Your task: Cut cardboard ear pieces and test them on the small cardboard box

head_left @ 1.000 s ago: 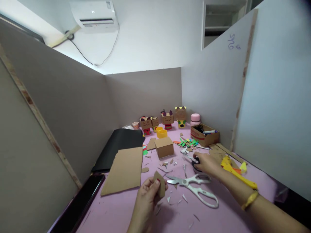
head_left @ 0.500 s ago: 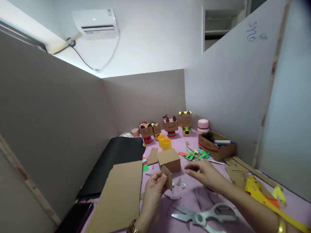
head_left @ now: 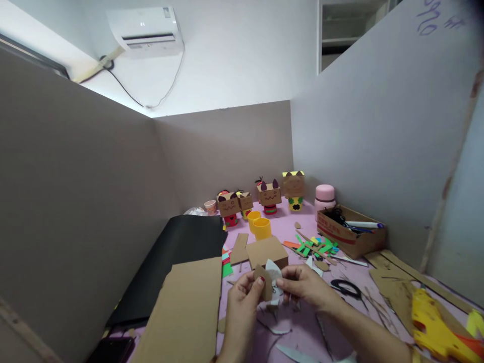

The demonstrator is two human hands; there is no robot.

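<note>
My left hand (head_left: 245,297) pinches a small brown cardboard piece (head_left: 263,284) with a pointed top between thumb and fingers. Close against it, my right hand (head_left: 304,286) grips a whitish pointed paper piece (head_left: 273,271) by its right edge. The two pieces are side by side and partly overlap. Just behind them on the table is a closed cardboard box (head_left: 266,248). Below my hands, a blade of the metal scissors (head_left: 295,354) shows at the bottom edge; the rest is mostly cut off or hidden. Thin scraps lie around my hands.
Large cardboard (head_left: 185,307) and black sheets (head_left: 170,257) cover the left side. Yellow rings (head_left: 262,229) and cardboard-headed figures (head_left: 269,196) stand behind. To the right are colored scraps (head_left: 317,247), a box of pens (head_left: 350,234), black scissors (head_left: 346,288) and a yellow glue gun (head_left: 431,322).
My right hand has moved left and down to my left hand and now holds the whitish paper piece. The view has shifted, so the metal scissors are mostly out of sight.
</note>
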